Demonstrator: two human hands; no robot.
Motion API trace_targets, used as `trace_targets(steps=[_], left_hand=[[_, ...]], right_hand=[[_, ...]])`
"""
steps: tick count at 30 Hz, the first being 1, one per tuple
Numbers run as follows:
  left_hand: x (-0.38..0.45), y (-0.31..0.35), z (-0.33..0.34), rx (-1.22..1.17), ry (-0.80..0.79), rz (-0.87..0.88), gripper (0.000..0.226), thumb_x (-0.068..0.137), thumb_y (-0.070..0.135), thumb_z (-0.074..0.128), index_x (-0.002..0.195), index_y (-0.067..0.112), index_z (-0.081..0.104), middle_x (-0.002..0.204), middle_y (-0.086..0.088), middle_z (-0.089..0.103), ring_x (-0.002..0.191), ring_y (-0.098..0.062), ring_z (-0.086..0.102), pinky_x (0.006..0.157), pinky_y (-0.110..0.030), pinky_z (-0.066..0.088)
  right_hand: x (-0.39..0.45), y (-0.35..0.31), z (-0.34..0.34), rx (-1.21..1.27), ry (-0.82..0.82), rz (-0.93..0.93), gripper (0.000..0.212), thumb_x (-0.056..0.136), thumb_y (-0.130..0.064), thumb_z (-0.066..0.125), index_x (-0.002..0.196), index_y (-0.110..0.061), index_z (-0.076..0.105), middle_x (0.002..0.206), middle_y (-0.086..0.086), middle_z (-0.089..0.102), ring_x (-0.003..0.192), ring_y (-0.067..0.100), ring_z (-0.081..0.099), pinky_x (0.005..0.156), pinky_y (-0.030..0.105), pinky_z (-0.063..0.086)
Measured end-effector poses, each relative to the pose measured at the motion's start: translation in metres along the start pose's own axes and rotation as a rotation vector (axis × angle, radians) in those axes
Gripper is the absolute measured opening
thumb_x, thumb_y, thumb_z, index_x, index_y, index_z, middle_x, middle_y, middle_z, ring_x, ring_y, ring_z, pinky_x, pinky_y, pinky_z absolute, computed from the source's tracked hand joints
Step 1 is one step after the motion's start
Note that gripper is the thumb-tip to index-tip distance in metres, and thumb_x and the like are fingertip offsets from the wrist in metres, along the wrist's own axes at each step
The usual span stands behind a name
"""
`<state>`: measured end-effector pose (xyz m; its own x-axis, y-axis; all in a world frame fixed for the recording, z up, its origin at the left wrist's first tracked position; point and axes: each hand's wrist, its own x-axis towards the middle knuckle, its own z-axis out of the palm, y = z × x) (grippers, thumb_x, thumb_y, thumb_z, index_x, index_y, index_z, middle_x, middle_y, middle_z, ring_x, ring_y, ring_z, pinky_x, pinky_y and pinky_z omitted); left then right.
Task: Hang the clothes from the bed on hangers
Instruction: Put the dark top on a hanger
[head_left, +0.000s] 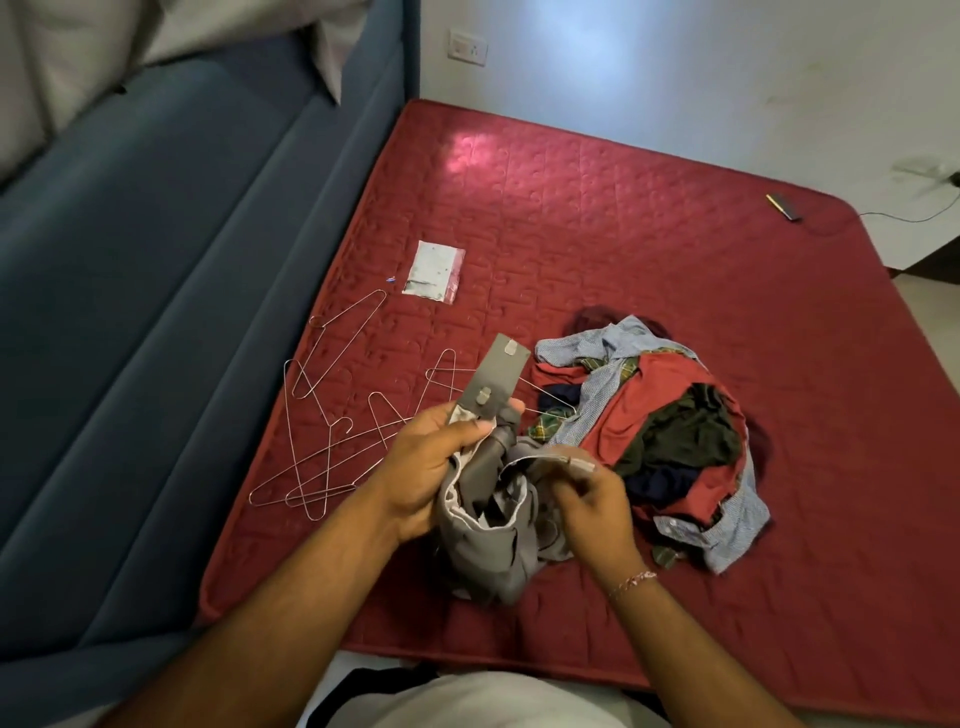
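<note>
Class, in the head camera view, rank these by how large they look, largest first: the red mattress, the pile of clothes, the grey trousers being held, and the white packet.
1. red mattress
2. pile of clothes
3. grey trousers, though they are nearer the camera and bunched up, so their rank against the pile is unsure
4. white packet

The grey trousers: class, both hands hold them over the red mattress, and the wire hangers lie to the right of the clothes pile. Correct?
Not quite. The head view shows the wire hangers left of the clothes pile. The rest stands: both hands hold the grey trousers over the red mattress.
</note>
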<state>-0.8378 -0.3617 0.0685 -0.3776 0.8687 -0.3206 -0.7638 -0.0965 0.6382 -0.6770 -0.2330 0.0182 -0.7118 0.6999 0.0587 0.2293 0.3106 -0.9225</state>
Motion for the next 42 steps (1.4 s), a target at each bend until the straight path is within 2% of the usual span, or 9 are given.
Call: trace_targets(steps=[4, 8, 12, 15, 18, 25, 30, 35, 42], left_hand=[[0.006, 0.019, -0.016, 0.349, 0.159, 0.095, 0.016, 0.098, 0.004, 0.063, 0.107, 0.004, 0.076, 0.099, -0.022, 0.073, 0.087, -0.033, 0.065, 0.081, -0.044, 0.055], [0.008, 0.034, -0.014, 0.547, 0.248, 0.188, 0.012, 0.098, 0.004, 0.066, 0.106, 0.007, 0.076, 0.087, 0.002, 0.078, 0.078, -0.006, 0.069, 0.073, -0.02, 0.053], [0.009, 0.034, 0.002, 0.543, 0.251, 0.262, 0.005, 0.096, 0.005, 0.069, 0.099, 0.004, 0.073, 0.083, -0.001, 0.076, 0.071, -0.006, 0.066, 0.067, -0.019, 0.053], [0.009, 0.029, 0.02, 0.581, 0.233, 0.329, 0.008, 0.098, 0.007, 0.067, 0.09, 0.008, 0.07, 0.067, 0.006, 0.064, 0.059, -0.002, 0.049, 0.06, -0.015, 0.042], [0.01, 0.026, 0.044, 0.635, 0.207, 0.382, 0.013, 0.101, 0.007, 0.062, 0.091, 0.007, 0.07, 0.061, 0.012, 0.053, 0.056, -0.002, 0.038, 0.056, -0.016, 0.035], [0.01, 0.013, 0.104, 0.685, 0.147, 0.44, 0.012, 0.098, 0.022, 0.064, 0.095, 0.016, 0.074, 0.075, -0.005, 0.056, 0.066, -0.016, 0.042, 0.062, -0.024, 0.038], [0.01, -0.002, 0.138, 0.845, 0.054, 0.513, 0.011, 0.099, 0.014, 0.065, 0.102, 0.007, 0.074, 0.083, 0.009, 0.069, 0.071, -0.001, 0.057, 0.066, -0.019, 0.046], [0.014, -0.016, 0.156, 0.944, 0.046, 0.529, 0.01, 0.1, 0.006, 0.066, 0.103, 0.01, 0.074, 0.088, -0.002, 0.072, 0.076, -0.007, 0.063, 0.069, -0.021, 0.049], [0.016, -0.026, 0.167, 1.083, 0.082, 0.614, 0.011, 0.098, 0.014, 0.068, 0.104, 0.015, 0.077, 0.094, 0.001, 0.071, 0.089, -0.02, 0.069, 0.08, -0.037, 0.056]], right_hand=[[0.016, -0.019, -0.019, 0.133, 0.17, -0.005, 0.026, 0.096, 0.011, 0.06, 0.103, -0.008, 0.075, 0.101, -0.002, 0.078, 0.098, 0.017, 0.073, 0.09, 0.033, 0.058], [0.024, -0.039, -0.044, -0.018, -0.036, -0.248, 0.046, 0.087, 0.018, 0.058, 0.11, -0.019, 0.075, 0.11, -0.012, 0.075, 0.108, 0.014, 0.07, 0.094, 0.03, 0.055], [0.032, -0.058, -0.065, -0.083, -0.191, -0.428, 0.039, 0.075, 0.007, 0.065, 0.105, -0.015, 0.077, 0.099, -0.004, 0.07, 0.092, 0.016, 0.069, 0.078, 0.031, 0.054], [0.035, -0.066, -0.077, -0.084, -0.192, -0.476, 0.027, 0.079, -0.011, 0.068, 0.103, -0.021, 0.077, 0.093, 0.002, 0.067, 0.087, 0.016, 0.067, 0.071, 0.037, 0.054], [0.038, -0.07, -0.094, -0.118, -0.18, -0.554, 0.028, 0.083, -0.01, 0.067, 0.106, -0.022, 0.077, 0.088, 0.001, 0.063, 0.08, 0.015, 0.064, 0.064, 0.037, 0.051], [0.044, -0.08, -0.131, -0.124, -0.112, -0.718, 0.017, 0.087, -0.01, 0.075, 0.104, -0.013, 0.078, 0.076, 0.002, 0.062, 0.067, 0.012, 0.059, 0.056, 0.03, 0.045], [0.054, -0.076, -0.153, -0.095, -0.053, -0.755, 0.022, 0.083, -0.004, 0.08, 0.103, -0.013, 0.077, 0.08, 0.003, 0.059, 0.07, 0.014, 0.058, 0.059, 0.031, 0.046], [0.06, -0.067, -0.169, 0.03, -0.037, -0.737, 0.012, 0.084, -0.005, 0.081, 0.088, -0.011, 0.072, 0.083, 0.001, 0.066, 0.076, 0.01, 0.063, 0.067, 0.026, 0.048], [0.066, -0.057, -0.183, 0.061, -0.088, -0.77, 0.009, 0.082, -0.009, 0.08, 0.078, -0.005, 0.072, 0.082, -0.004, 0.063, 0.074, 0.006, 0.061, 0.068, 0.021, 0.045]])
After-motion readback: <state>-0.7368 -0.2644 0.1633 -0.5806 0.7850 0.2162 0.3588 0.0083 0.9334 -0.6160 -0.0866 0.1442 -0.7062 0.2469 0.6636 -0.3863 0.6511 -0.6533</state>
